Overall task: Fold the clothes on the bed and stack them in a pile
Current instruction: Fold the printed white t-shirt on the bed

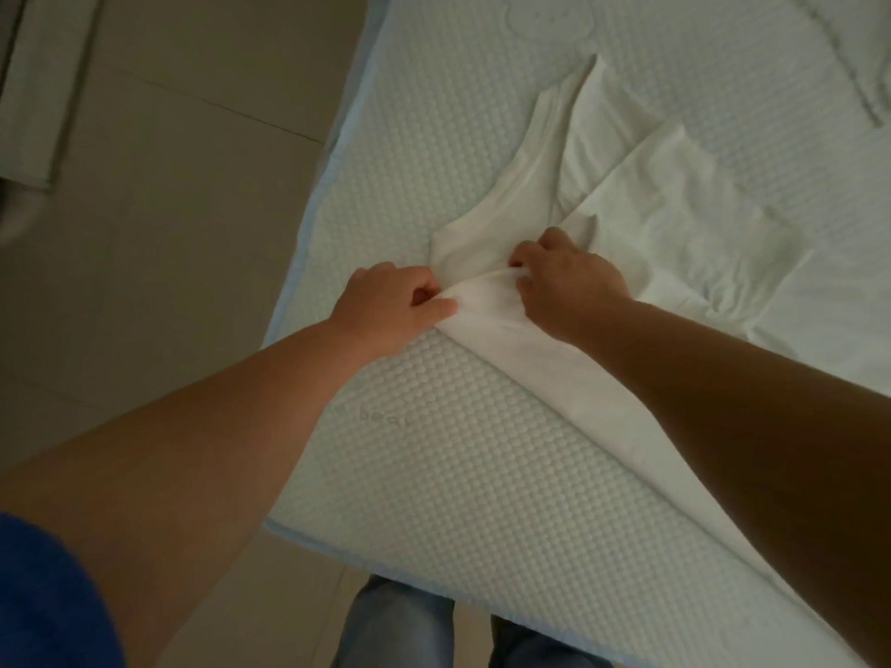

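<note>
The left hand (393,301) and the right hand (566,277) each pinch the white garment (641,224) on the bed (434,426).

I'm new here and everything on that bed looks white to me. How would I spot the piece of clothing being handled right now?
Start at the quilted mattress with its bumpy pale surface. A smooth white garment lies spread across it, running from the far side towards the near edge. Unlike the textured mattress, it is plain and creased, and the left hand and right hand both pinch one bunched edge.
</note>
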